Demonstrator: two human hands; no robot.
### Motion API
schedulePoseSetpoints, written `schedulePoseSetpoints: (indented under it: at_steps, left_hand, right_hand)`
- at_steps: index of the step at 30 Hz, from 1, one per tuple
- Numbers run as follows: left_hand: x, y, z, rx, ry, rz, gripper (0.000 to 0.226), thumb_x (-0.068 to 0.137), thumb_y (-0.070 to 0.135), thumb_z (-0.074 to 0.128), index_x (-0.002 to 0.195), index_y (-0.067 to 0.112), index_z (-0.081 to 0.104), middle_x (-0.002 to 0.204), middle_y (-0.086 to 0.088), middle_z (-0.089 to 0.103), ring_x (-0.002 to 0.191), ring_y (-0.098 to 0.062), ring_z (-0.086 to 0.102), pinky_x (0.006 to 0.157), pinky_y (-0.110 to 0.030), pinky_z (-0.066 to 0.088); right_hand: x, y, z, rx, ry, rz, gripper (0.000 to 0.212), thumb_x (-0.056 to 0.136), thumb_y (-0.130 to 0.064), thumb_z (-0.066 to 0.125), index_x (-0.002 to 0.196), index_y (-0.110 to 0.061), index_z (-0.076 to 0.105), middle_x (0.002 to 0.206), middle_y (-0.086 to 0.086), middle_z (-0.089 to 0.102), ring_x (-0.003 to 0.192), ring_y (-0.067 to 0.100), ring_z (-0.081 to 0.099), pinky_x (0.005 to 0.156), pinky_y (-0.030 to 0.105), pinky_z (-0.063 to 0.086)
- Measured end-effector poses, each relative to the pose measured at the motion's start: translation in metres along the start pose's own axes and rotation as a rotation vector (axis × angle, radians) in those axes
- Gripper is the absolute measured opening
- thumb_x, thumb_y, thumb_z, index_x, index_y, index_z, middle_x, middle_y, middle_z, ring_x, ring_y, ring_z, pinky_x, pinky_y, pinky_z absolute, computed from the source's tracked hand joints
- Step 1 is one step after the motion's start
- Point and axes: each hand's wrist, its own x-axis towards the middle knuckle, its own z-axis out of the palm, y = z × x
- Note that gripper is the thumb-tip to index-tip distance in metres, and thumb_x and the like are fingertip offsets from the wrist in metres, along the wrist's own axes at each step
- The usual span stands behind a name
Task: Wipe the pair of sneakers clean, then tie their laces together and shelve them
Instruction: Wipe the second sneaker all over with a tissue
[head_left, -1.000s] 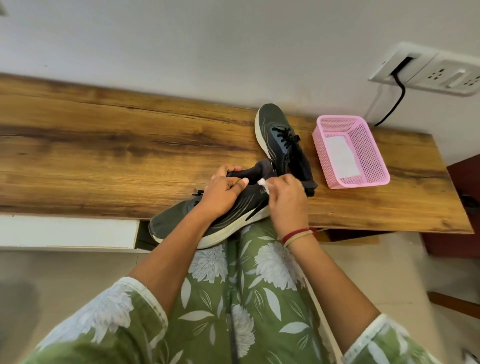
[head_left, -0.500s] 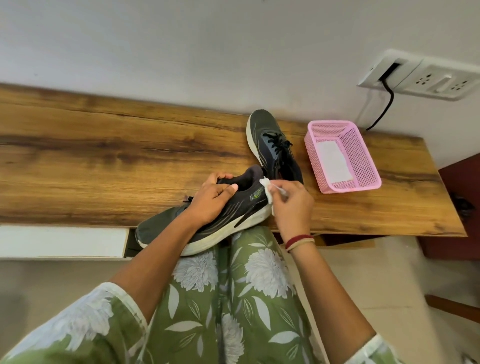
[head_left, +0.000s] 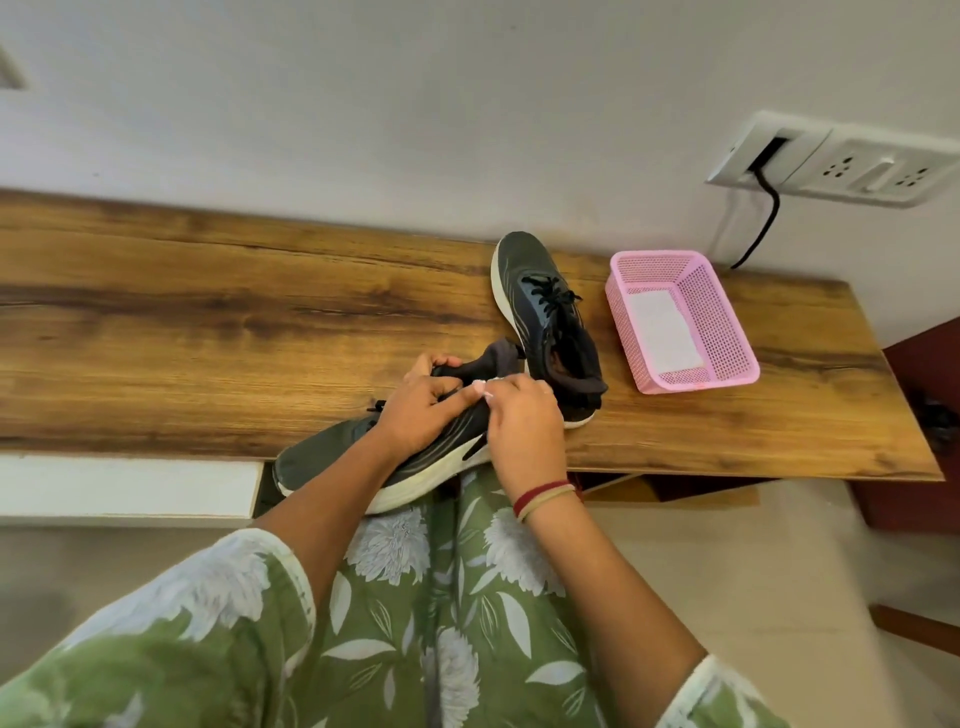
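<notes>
A dark grey sneaker (head_left: 332, 462) with a white sole lies on its side across my lap, toe pointing left. My left hand (head_left: 421, 410) grips its upper near the collar. My right hand (head_left: 524, 431) presses a small white wipe (head_left: 488, 385) against the sneaker's heel side; only a corner of the wipe shows between my fingers. The second sneaker (head_left: 540, 306) stands upright on the wooden shelf top (head_left: 208, 332) just behind my hands, toe toward the wall, black laces loose.
A pink mesh basket (head_left: 727, 322) holding a white sheet sits right of the second sneaker. A wall socket panel (head_left: 841, 161) with a black cable hangs above it. The shelf's front edge runs just past my knees. Dark red furniture stands at far right.
My right hand has slid left along the sneaker's heel side with the wipe, closing up to my left hand. The view shifted slightly.
</notes>
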Motion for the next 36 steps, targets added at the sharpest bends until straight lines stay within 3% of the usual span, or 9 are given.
schedulePoseSetpoints:
  at_steps: [6, 10, 14, 17, 20, 24, 28, 32, 36]
  left_hand:
    - [-0.002, 0.002, 0.002, 0.079, 0.022, 0.019, 0.063, 0.078, 0.067, 0.039, 0.091, 0.018, 0.076, 0.121, 0.013, 0.037, 0.119, -0.010, 0.044, 0.100, -0.033, 0.036]
    - [-0.005, 0.001, 0.004, 0.120, 0.037, 0.053, 0.070, 0.078, 0.071, 0.033, 0.096, 0.019, 0.076, 0.123, 0.013, 0.038, 0.119, -0.013, 0.045, 0.098, -0.034, 0.037]
    - [-0.004, 0.002, 0.004, 0.100, 0.038, 0.033, 0.068, 0.079, 0.068, 0.033, 0.095, 0.018, 0.076, 0.121, 0.013, 0.038, 0.119, -0.014, 0.045, 0.100, -0.036, 0.036]
    - [-0.005, 0.002, 0.003, 0.068, 0.022, 0.021, 0.057, 0.082, 0.063, 0.039, 0.090, 0.020, 0.076, 0.122, 0.012, 0.038, 0.119, -0.014, 0.045, 0.102, -0.039, 0.036]
    - [-0.003, 0.001, 0.001, 0.006, 0.005, -0.019, 0.044, 0.082, 0.060, 0.043, 0.080, 0.027, 0.072, 0.121, 0.012, 0.039, 0.118, -0.015, 0.046, 0.103, -0.042, 0.037]
    - [-0.003, 0.000, 0.003, -0.027, 0.003, -0.027, 0.050, 0.080, 0.063, 0.044, 0.081, 0.022, 0.074, 0.121, 0.012, 0.040, 0.117, -0.016, 0.047, 0.103, -0.043, 0.037]
    - [-0.004, 0.001, 0.002, -0.038, -0.001, -0.042, 0.044, 0.082, 0.057, 0.043, 0.078, 0.023, 0.071, 0.122, 0.011, 0.040, 0.118, -0.015, 0.046, 0.104, -0.041, 0.036]
    - [-0.003, 0.002, 0.001, -0.048, 0.006, -0.043, 0.041, 0.082, 0.055, 0.044, 0.075, 0.024, 0.070, 0.122, 0.010, 0.042, 0.118, -0.014, 0.046, 0.103, -0.038, 0.036]
    - [-0.005, 0.003, 0.003, -0.078, 0.014, -0.039, 0.032, 0.082, 0.054, 0.046, 0.066, 0.034, 0.065, 0.122, 0.010, 0.042, 0.118, -0.016, 0.047, 0.103, -0.039, 0.037]
  right_hand:
    - [0.008, 0.021, -0.010, -0.002, 0.133, 0.174, 0.018, 0.089, -0.003, 0.053, 0.093, -0.007, 0.071, 0.091, 0.013, 0.060, 0.087, 0.031, 0.054, 0.076, 0.039, 0.045]
    - [-0.011, 0.014, -0.001, -0.030, 0.050, -0.074, 0.025, 0.086, -0.010, 0.046, 0.091, -0.008, 0.071, 0.086, 0.011, 0.061, 0.080, 0.030, 0.054, 0.067, 0.034, 0.045]
    - [0.006, 0.025, -0.007, 0.029, 0.122, 0.191, 0.018, 0.090, -0.004, 0.053, 0.093, -0.004, 0.071, 0.088, 0.015, 0.060, 0.085, 0.032, 0.054, 0.072, 0.036, 0.043]
    - [-0.004, 0.030, -0.012, 0.020, 0.008, 0.092, 0.018, 0.088, -0.002, 0.054, 0.094, -0.004, 0.071, 0.088, 0.011, 0.060, 0.084, 0.026, 0.054, 0.074, 0.035, 0.046]
    - [-0.021, 0.047, -0.031, 0.122, -0.098, 0.067, 0.021, 0.086, 0.000, 0.057, 0.095, -0.010, 0.073, 0.092, 0.000, 0.060, 0.084, 0.013, 0.053, 0.075, 0.016, 0.040]
    - [-0.016, 0.048, -0.041, 0.323, 0.125, 0.325, 0.019, 0.087, -0.004, 0.059, 0.097, -0.014, 0.072, 0.099, -0.001, 0.058, 0.091, 0.015, 0.057, 0.084, 0.028, 0.048]
    - [-0.002, 0.032, -0.022, 0.424, 0.051, 0.289, 0.010, 0.086, -0.016, 0.063, 0.089, -0.011, 0.072, 0.100, 0.003, 0.061, 0.090, 0.010, 0.057, 0.080, 0.013, 0.041]
    - [-0.005, 0.023, -0.005, 0.448, 0.184, 0.363, 0.009, 0.080, -0.019, 0.071, 0.077, -0.011, 0.070, 0.088, 0.001, 0.063, 0.081, 0.010, 0.057, 0.079, 0.026, 0.048]
    - [-0.025, 0.006, -0.002, 0.267, 0.115, 0.073, 0.011, 0.086, -0.007, 0.059, 0.095, -0.013, 0.060, 0.085, -0.001, 0.060, 0.075, 0.011, 0.052, 0.068, 0.024, 0.041]
